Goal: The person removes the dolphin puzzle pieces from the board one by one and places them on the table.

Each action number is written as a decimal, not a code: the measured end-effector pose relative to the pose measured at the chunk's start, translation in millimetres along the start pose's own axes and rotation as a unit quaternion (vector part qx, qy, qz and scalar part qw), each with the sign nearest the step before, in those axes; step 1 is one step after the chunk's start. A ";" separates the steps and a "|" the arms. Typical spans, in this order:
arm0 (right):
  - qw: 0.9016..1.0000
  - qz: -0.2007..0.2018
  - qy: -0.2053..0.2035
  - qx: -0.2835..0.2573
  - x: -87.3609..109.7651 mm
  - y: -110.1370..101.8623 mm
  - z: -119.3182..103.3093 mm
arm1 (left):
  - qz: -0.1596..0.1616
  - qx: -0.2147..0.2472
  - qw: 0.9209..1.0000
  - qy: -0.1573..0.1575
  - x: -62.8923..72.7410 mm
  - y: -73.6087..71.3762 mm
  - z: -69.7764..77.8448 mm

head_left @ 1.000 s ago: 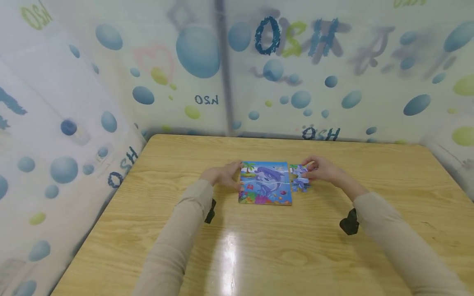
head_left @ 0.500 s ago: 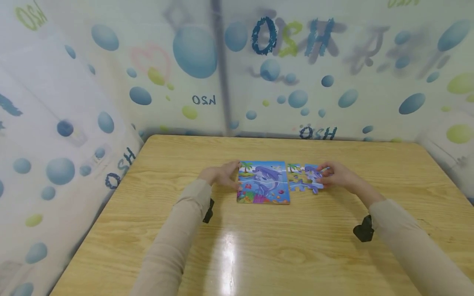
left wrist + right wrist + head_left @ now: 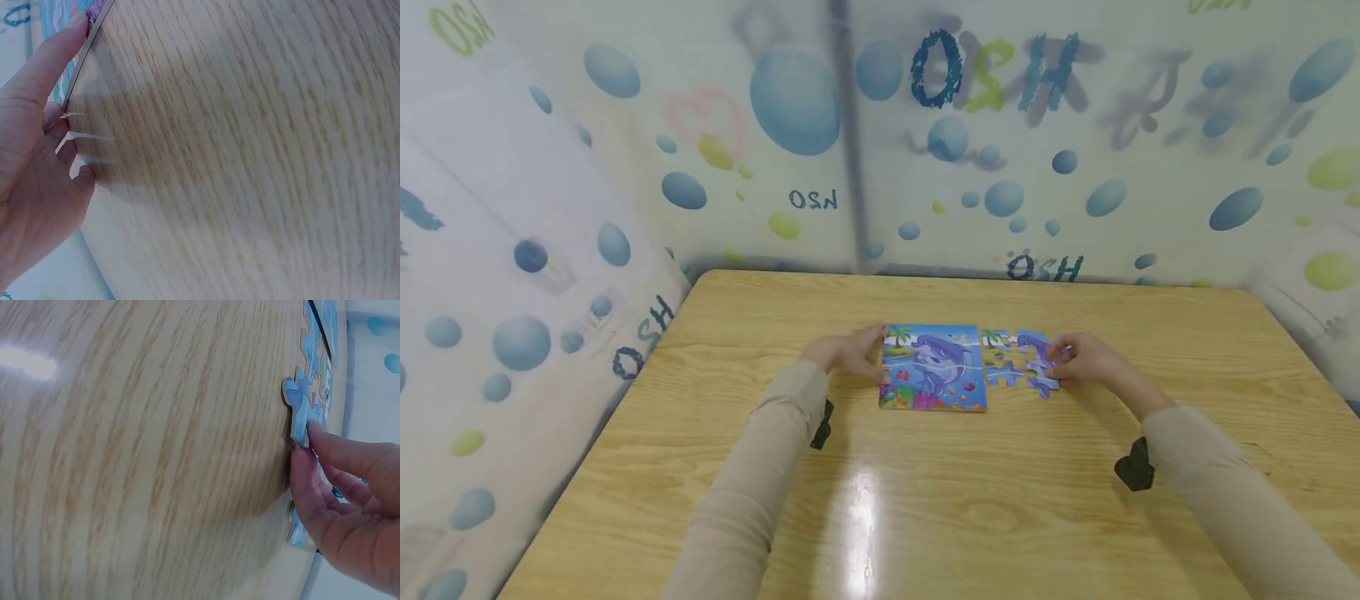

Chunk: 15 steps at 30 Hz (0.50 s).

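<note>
A square dolphin picture board (image 3: 932,367) lies flat on the wooden table. Along its left edge rests my left hand (image 3: 850,354), thumb and fingers spread; in the left wrist view the thumb (image 3: 62,47) lies over the picture's edge. To the right of the board sit several jigsaw pieces (image 3: 1002,372) in purple, blue and green, with bare wood showing between them. My right hand (image 3: 1086,358) is at the right side of this group. Its thumb and index finger pinch the edge of a blue jigsaw piece (image 3: 300,422) in the right wrist view.
Another jigsaw piece (image 3: 296,526) lies behind the right fingers in the right wrist view. The table (image 3: 940,500) stretches around the board, and a patterned sheet (image 3: 895,167) with bubbles hangs behind it. A dark wrist mount (image 3: 1135,465) sits at the right sleeve.
My right hand has moved to the right with joined jigsaw pieces, opening a gap that shows wood beside the pieces near the board. It is nearly still over the last half second. The left hand stays.
</note>
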State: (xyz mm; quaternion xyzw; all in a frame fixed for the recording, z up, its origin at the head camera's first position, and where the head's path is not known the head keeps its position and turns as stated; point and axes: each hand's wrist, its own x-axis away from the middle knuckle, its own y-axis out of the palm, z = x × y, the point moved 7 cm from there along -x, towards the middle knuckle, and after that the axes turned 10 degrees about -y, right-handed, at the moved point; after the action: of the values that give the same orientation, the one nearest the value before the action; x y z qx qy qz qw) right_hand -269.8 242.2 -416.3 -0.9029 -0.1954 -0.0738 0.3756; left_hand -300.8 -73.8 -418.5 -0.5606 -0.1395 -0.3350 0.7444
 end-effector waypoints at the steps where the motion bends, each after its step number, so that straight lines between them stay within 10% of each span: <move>1: 1.000 -0.001 0.005 0.008 0.1 -0.1 0.2 | 0.000 0.000 1.000 -0.001 0.2 -0.1 0.1; 15: 1.000 0.001 0.019 0.018 0.1 -2.7 -3.1 | 0.000 -0.001 1.000 0.003 -0.5 0.4 -0.8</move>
State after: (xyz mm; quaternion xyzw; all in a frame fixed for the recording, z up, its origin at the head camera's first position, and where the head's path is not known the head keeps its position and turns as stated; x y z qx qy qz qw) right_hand -270.7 241.8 -412.4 -0.8947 -0.1884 -0.0870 0.3956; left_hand -301.0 -74.4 -419.4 -0.5605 -0.1369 -0.3369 0.7440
